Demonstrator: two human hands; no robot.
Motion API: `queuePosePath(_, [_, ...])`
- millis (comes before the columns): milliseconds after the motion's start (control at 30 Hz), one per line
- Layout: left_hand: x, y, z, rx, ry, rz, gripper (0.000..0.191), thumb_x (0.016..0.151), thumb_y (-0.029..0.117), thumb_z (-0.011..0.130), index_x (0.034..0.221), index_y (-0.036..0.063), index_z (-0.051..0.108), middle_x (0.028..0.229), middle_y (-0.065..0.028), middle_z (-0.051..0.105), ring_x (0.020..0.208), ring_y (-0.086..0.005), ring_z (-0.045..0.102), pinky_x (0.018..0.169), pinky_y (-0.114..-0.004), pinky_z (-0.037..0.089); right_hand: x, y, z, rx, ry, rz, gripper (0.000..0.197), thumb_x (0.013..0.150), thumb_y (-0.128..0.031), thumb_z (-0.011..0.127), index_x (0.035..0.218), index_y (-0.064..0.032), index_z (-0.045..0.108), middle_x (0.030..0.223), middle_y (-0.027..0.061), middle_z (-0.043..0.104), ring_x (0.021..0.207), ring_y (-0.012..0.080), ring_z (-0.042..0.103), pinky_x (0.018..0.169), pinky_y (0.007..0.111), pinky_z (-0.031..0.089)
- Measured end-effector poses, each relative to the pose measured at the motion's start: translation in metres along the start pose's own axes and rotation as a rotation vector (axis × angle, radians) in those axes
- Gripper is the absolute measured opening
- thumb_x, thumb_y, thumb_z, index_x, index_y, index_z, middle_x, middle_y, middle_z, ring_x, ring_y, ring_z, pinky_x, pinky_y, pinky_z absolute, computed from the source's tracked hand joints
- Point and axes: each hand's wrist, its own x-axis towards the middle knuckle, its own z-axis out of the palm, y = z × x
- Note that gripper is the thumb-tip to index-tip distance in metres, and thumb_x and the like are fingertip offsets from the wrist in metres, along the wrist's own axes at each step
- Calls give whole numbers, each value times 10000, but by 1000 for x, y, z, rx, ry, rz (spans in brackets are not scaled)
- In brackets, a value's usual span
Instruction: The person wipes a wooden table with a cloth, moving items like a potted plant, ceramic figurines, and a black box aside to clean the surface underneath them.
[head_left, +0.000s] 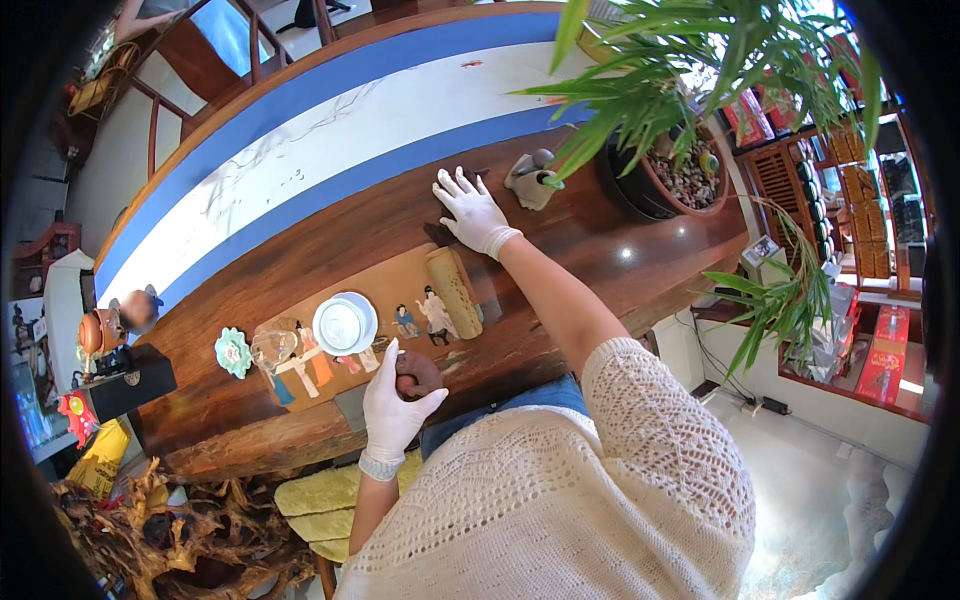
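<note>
My left hand (391, 409), in a white glove, holds a small round brown clay piece (421, 373) between thumb and fingers, near the table's front edge. My right hand (472, 211), gloved the same way, reaches far over the dark wooden table (352, 244) with its fingers spread. Whether it touches the wood is unclear. Just right of it sits a small grey-beige figurine (532, 180). Between my hands lies a tan mat (382, 296) printed with robed figures. On it are a white lidded cup (343, 324), a clear glass dish (274, 346) and a speckled bamboo-like cylinder (454, 292).
A pale green scalloped dish (233, 352) lies left of the mat. Beyond the table's middle runs a blue-and-white cloth (330, 124). A potted plant (679, 176) stands at the right, its leaves overhanging. A dark box (131, 381) is at the left end.
</note>
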Motion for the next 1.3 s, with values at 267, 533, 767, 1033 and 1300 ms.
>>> queuePosePath(267, [12,29,20,-3,-131,56,926,599,243,882,1374,-21,450,1097,-193,644,1009,-320,641,878,-380,503,-137,21,-27,94,130,120,452,845,-164,623,1275,-56,534,1442,116,430,1351,357,370,1106,508,306])
queuePosePath(533, [43,38,49,178,-153,80,943,612,257,870,1414,26,429,1124,-186,650,1044,-309,632,923,-377,487,-311,104,-69,99,475,730,514,735,67,603,1245,11,559,1223,224,594,1112,394,565,989,415,453])
queuePosePath(767, [57,53,64,307,-160,95,947,615,297,867,1419,49,431,1125,-204,650,1035,-324,637,910,-383,496,-124,136,-90,258,501,313,396,812,-47,636,1199,10,574,1219,209,600,1134,362,564,991,413,451])
queuePosePath(1033, [84,61,72,405,-127,98,850,629,321,854,1343,31,495,1066,-190,655,976,-311,641,870,-370,506,-70,159,-39,-14,286,447,676,858,-325,647,1382,33,413,1484,176,353,1349,406,324,1101,502,306])
queuePosePath(1300, [195,39,130,596,50,113,806,566,409,841,1226,62,537,1020,-140,678,941,-321,653,813,-420,522,-320,103,-85,216,-61,159,472,798,-111,659,1258,-48,568,1341,206,517,1248,393,478,1051,473,390])
